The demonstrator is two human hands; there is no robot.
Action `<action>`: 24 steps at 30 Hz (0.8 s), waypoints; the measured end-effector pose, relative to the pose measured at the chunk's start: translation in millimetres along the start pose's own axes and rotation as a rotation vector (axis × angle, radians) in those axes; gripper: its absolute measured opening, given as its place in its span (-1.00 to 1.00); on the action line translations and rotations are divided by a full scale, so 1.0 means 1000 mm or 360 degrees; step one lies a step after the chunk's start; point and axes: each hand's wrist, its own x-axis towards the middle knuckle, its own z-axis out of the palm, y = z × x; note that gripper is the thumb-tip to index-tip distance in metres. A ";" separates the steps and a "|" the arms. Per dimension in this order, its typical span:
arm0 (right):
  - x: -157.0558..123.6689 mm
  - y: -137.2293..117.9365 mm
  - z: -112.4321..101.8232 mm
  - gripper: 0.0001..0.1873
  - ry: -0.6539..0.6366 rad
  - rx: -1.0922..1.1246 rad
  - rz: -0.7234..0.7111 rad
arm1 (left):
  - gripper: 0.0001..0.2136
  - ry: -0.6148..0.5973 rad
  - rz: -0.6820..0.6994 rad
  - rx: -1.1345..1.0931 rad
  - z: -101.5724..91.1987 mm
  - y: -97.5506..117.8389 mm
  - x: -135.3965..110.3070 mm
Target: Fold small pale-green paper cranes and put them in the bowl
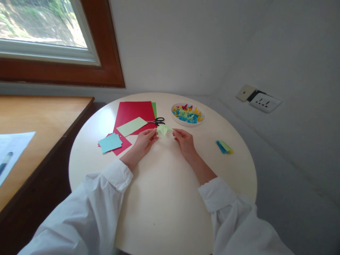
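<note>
A pale green folded paper crane (pixel 164 130) is stretched between my two hands, above the middle of the round table. My left hand (pixel 145 141) pinches its left wing tip between thumb and fingers. On the other side, my right hand (pixel 185 141) grips the right wing tip the same way. Just behind the crane lie black-handled scissors (pixel 158 120), their blades partly over a light green paper strip (pixel 132 126). Beneath these is a large red paper sheet (pixel 135 109), with a green sheet (pixel 154 108) showing at its right edge.
A white bowl (pixel 188 124) of small colourful folded papers stands at the back right. Light blue paper squares (pixel 109 142) lie on red pieces at left. Folded strips (pixel 224 147) rest near the table's right edge. A wooden desk (pixel 50 117) with paper and a pen adjoins on the left.
</note>
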 end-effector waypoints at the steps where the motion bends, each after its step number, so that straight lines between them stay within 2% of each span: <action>1: 0.000 0.000 0.000 -0.77 -0.0004 -0.0020 -0.0009 | -0.83 0.0009 0.0018 0.0020 0.000 0.000 0.000; 7: 0.001 0.002 -0.001 -0.77 -0.0016 -0.0069 -0.0035 | -0.75 0.0080 0.0165 0.0230 0.004 0.003 -0.004; 16: 0.002 0.003 0.000 -0.81 -0.0029 -0.0192 -0.0116 | -0.71 0.0142 0.0590 0.0894 0.006 0.003 -0.009; 24: 0.002 0.004 0.000 -0.82 -0.0027 -0.0149 -0.0080 | -0.73 0.0148 0.0710 0.1038 0.007 0.007 -0.013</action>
